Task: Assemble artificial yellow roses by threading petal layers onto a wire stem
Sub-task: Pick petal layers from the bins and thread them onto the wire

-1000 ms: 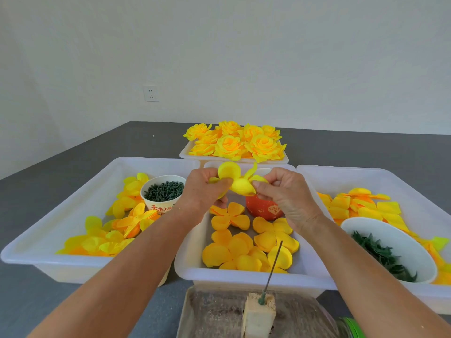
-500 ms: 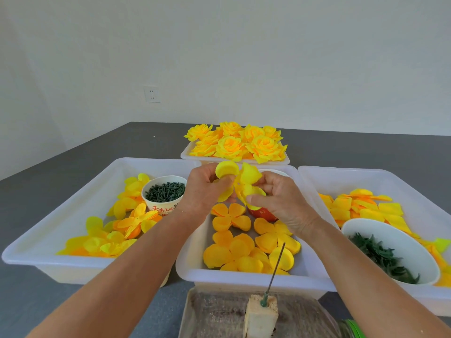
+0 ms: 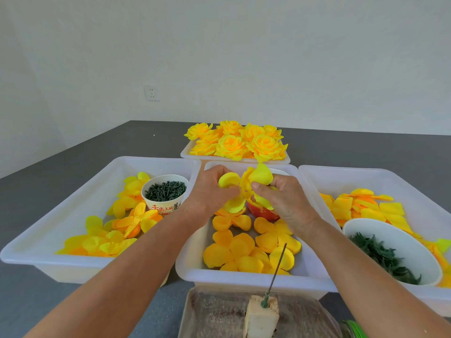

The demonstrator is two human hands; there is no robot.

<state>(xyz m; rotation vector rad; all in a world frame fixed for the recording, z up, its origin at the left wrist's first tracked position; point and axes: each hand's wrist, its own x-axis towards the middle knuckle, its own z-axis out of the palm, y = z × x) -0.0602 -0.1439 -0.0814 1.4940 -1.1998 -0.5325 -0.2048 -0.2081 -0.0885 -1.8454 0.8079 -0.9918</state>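
Note:
Both hands hold a bright yellow petal layer (image 3: 244,189) up over the middle white tray (image 3: 192,264). My left hand (image 3: 210,191) pinches its left petals and my right hand (image 3: 283,198) pinches its right side; the petals stand tilted on edge between the fingers. Loose orange-yellow petal layers (image 3: 246,250) lie in that tray below. A thin wire stem (image 3: 275,272) leans up from a small block (image 3: 261,315) at the bottom centre, bare of petals.
Finished yellow roses (image 3: 236,141) fill a far tray. The left tray (image 3: 48,230) holds petals and a paper cup of dark green pieces (image 3: 164,191). The right tray (image 3: 427,189) holds petals and a white bowl of green leaves (image 3: 390,254). A red cup (image 3: 263,213) sits under my hands.
The petal layer has been turned from lying flat to standing on edge between the hands, and both hands have drawn closer together around it.

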